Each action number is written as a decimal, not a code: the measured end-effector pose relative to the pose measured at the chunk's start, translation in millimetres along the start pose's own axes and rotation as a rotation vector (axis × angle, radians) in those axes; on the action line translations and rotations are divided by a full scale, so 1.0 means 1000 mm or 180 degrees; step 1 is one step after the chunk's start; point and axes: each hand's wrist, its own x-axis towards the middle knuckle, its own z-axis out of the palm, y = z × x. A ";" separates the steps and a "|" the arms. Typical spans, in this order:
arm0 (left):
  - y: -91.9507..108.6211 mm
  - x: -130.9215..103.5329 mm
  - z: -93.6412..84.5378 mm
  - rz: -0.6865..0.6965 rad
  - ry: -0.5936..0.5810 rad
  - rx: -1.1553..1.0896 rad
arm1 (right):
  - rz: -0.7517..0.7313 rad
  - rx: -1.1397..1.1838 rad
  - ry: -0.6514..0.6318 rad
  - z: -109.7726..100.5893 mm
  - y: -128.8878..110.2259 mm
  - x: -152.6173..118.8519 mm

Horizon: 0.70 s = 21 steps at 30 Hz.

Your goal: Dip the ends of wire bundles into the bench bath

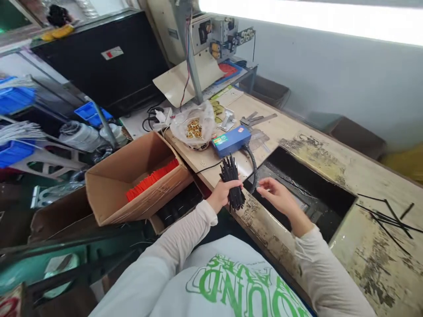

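Observation:
My left hand [227, 193] is wrapped round a thick bundle of thin black strips [233, 178], which stand roughly upright with uneven tops. I cannot tell whether they are tubes or cut cable. To its right, my right hand [276, 196] hangs over the table opening, fingers loosely curled and apart, with nothing visible in them. Just behind the hands sits a blue box-shaped device [231, 140], and its coiled dark cable [254, 169] runs down between them. Several loose black strips [390, 218] lie scattered on the table at the right.
A worn table [274, 240] has a rectangular cut-out [307, 193]. At the left stands a cardboard box [115, 189] with red pieces [152, 179] inside. Beyond are a plastic bag of small brass-coloured parts [194, 128], metal tools [257, 119] and a machine [214, 37].

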 end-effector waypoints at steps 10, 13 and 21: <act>0.016 0.015 -0.018 0.0323 0.0374 -0.0194 | 0.0341 0.1004 -0.0609 0.048 -0.040 0.045; 0.019 0.015 -0.022 0.0402 0.0439 -0.0293 | 0.0131 0.0612 -0.0571 0.049 -0.042 0.045; 0.017 0.013 -0.020 0.0542 0.0264 -0.0211 | -0.0071 -0.0500 -0.0522 0.056 -0.046 0.051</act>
